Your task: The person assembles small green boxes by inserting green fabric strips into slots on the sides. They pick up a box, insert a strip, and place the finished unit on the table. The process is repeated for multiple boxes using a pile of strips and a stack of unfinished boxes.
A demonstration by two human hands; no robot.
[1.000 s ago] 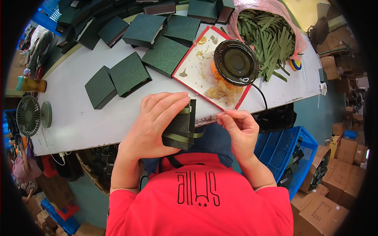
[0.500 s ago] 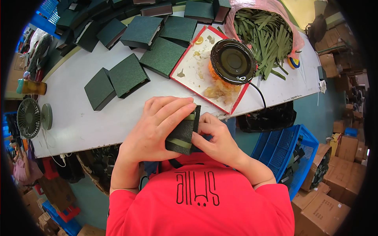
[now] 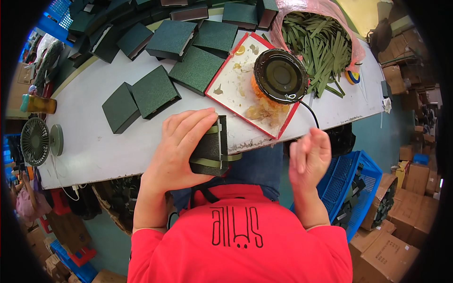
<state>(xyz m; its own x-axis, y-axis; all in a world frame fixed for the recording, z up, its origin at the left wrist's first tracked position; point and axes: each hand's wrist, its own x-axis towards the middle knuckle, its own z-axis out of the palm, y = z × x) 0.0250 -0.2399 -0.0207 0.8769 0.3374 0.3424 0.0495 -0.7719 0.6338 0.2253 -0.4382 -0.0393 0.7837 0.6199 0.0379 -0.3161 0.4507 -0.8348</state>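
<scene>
My left hand (image 3: pixel 174 148) grips a small dark green box (image 3: pixel 208 149), held upright just over the table's front edge, with the fingers over its far side and the thumb below. Two olive green ribbons (image 3: pixel 206 162) cross the box, and the end of the lower one sticks out loose to the right. My right hand (image 3: pixel 309 160) is raised clear of the box at the right, below the black-rimmed round pot (image 3: pixel 280 76). Its fingers are loosely bent and a little apart, and I see nothing in them.
The pot stands on a stained, red-edged tray (image 3: pixel 231 89), its cord (image 3: pixel 311 115) running off the table. Behind it, a pink bag (image 3: pixel 356 49) holds green ribbon strips (image 3: pixel 321 47). Green boxes (image 3: pixel 156 92) cover the back left. A small fan (image 3: pixel 35 141) and blue crate (image 3: pixel 361 188) flank me.
My right hand has left the box and moved right and up. The lower ribbon's loose end now shows. My left hand has shifted slightly left and away from me with the box.
</scene>
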